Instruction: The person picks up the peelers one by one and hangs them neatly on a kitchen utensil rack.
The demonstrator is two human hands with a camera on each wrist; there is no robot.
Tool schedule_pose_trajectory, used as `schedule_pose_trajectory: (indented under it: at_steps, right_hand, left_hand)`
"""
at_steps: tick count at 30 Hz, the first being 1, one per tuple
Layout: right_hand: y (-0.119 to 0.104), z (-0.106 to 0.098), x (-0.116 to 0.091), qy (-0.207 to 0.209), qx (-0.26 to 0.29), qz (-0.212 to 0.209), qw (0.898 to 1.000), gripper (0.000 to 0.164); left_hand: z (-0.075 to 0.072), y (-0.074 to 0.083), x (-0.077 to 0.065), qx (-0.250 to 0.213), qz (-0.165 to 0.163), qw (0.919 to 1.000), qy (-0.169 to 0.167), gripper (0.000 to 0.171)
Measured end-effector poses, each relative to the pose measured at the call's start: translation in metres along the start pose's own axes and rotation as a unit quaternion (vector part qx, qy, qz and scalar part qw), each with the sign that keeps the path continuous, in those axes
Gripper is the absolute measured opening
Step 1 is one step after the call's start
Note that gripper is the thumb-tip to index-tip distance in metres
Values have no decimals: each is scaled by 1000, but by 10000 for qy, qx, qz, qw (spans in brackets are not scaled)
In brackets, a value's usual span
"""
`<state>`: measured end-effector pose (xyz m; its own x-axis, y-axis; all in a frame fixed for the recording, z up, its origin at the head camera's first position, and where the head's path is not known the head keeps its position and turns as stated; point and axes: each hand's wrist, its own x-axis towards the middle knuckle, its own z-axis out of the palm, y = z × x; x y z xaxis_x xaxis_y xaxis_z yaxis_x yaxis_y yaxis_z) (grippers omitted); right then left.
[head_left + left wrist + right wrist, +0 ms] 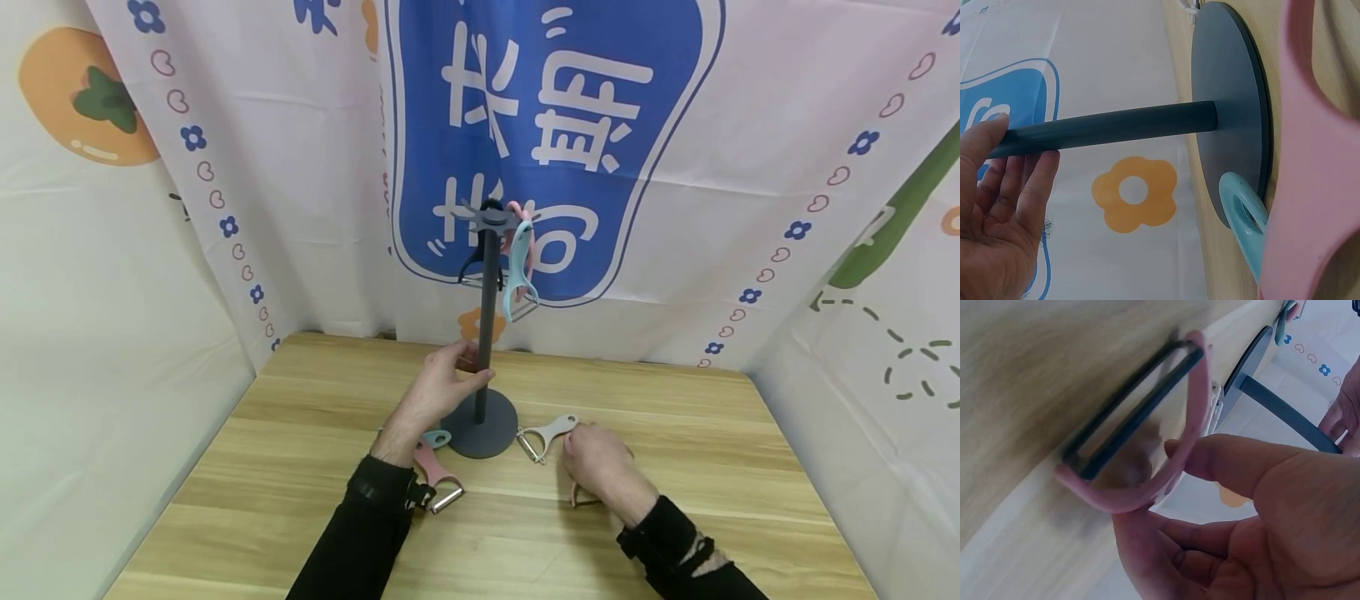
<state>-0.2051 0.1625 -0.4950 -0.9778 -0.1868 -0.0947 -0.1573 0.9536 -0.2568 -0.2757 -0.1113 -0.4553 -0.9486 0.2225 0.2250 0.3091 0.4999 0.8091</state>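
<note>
A dark grey stand with a round base rises from the table, and my left hand holds its pole between thumb and fingers. From its top hooks hang a light blue peeler, a pink one partly behind it, and a black peeler. My right hand pinches a pink peeler near its blade end, low over the tabletop. Next to that hand lies a whitish peeler. Another pink peeler and a light blue peeler, partly hidden, lie by my left wrist.
The wooden table has its back edge against a printed curtain. White cloth walls stand at the left and right sides. The stand's round base lies between the two groups of loose peelers.
</note>
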Motion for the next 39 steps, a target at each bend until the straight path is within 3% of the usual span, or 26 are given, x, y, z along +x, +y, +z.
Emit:
schedule_pose_trajectory:
  at_steps: [16, 24, 39]
  right_hand:
    - [4, -16, 2, 83, 153, 153, 9997, 19]
    - [3, -30, 3, 372, 308, 113, 9988, 16]
    - [-3, -62, 4, 1209, 315, -329, 9916, 22]
  left_hand:
    - [1, -2, 0, 4, 16, 10000, 10, 26]
    - [1, -2, -1, 15, 17, 10000, 10, 26]
    - [1, -2, 0, 18, 36, 10000, 13, 27]
